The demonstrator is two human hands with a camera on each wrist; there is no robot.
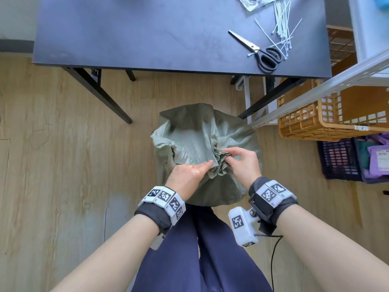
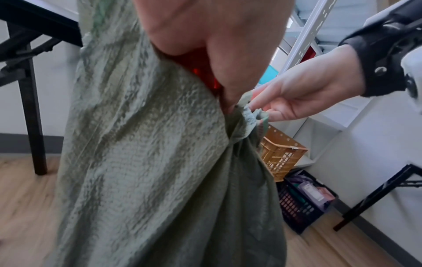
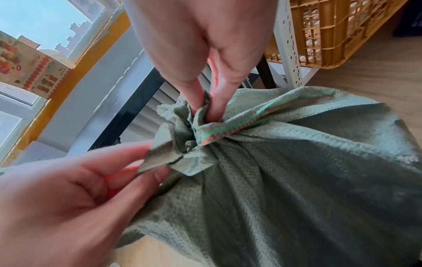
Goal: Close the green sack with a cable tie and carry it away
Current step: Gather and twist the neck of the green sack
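The green woven sack (image 1: 195,142) stands on the wooden floor in front of my legs, its mouth gathered into a bunch (image 3: 194,137). My left hand (image 1: 207,165) pinches a fold of the mouth between thumb and fingers, seen clearly in the right wrist view (image 3: 153,162). My right hand (image 1: 228,153) pinches the bunched fabric from the other side, its fingertips (image 3: 217,108) pushed into the folds. A bundle of white cable ties (image 1: 282,28) lies on the dark table's far right. No tie is around the sack.
Scissors (image 1: 259,51) lie on the dark table (image 1: 147,28) beside the ties. To the right a white shelf rail (image 1: 315,87) crosses over an orange crate (image 1: 315,121) and a dark crate (image 1: 341,161). Black table legs (image 1: 101,91) stand behind the sack.
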